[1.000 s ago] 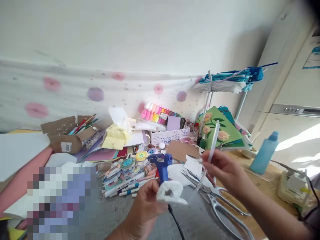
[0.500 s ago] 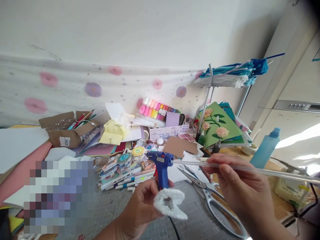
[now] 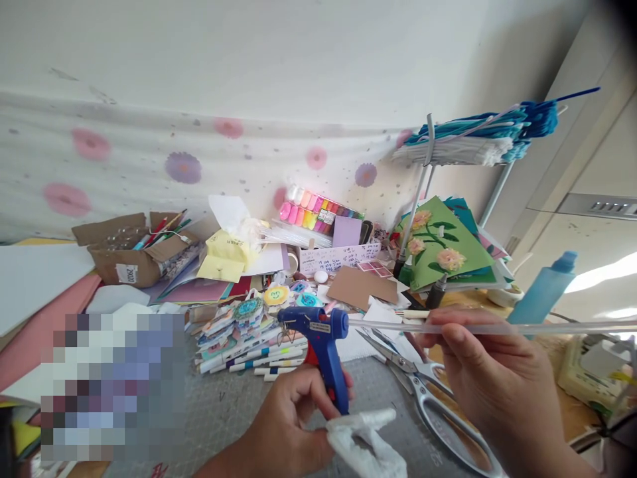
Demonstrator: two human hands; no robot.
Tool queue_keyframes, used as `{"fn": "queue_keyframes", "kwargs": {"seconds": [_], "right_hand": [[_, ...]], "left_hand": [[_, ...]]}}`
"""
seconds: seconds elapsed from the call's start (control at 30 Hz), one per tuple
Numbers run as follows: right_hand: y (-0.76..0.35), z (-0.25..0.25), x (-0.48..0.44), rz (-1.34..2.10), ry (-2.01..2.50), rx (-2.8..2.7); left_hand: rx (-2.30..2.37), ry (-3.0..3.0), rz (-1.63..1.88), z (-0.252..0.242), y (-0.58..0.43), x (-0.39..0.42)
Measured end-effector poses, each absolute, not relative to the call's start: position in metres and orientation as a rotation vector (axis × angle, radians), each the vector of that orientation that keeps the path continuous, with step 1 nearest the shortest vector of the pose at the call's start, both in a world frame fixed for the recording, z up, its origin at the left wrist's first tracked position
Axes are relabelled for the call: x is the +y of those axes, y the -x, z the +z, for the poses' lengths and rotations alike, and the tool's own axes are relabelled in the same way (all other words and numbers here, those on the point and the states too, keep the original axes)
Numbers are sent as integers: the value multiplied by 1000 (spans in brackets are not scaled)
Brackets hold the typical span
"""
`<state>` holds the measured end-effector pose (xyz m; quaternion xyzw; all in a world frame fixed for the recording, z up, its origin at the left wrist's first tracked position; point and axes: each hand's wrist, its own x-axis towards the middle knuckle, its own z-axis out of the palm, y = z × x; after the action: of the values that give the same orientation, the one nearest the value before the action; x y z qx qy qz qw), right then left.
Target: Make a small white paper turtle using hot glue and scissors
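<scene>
My left hand (image 3: 298, 415) is wrapped round the handle of a blue hot glue gun (image 3: 318, 323), whose nozzle points left and whose red trigger shows near my fingers. Against the thumb of the same hand is a white fuzzy shape (image 3: 371, 421) with a gap in its middle, partly cut off by the lower edge. Between thumb and fingers, my right hand (image 3: 490, 378) pinches a long translucent glue stick (image 3: 398, 326). One end of the stick meets the back of the gun, and the other runs out past the right edge. Large silver-handled scissors (image 3: 428, 398) lie below my right hand.
Several markers (image 3: 269, 362) and paper cutouts (image 3: 249, 307) are piled on the grey cutting mat (image 3: 213, 411). A cardboard box (image 3: 124, 262) of pens stands left. At right are a blue bottle (image 3: 545, 289), green flower card (image 3: 442, 242) and a rack holding blue and white pipe cleaners (image 3: 478, 139).
The glue gun has tilted, its handle swinging lower right. The white fuzzy shape has turned and dropped lower. My right hand still holds the glue stick, now more level, at the gun's back.
</scene>
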<state>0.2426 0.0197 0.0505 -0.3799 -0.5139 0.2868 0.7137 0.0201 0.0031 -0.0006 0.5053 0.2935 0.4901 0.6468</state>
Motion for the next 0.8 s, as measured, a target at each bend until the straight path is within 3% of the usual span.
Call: {"fn": "queue_keyframes", "kwargs": {"seconds": [0.47,0.8], "right_hand": [[-221,40,21,626,720,-1190],[-202,27,35,1121,905,-1459]], "left_hand": [[690,-1186,1093,-3,-26,1],[557,-991,1100,-9,-29,4]]}}
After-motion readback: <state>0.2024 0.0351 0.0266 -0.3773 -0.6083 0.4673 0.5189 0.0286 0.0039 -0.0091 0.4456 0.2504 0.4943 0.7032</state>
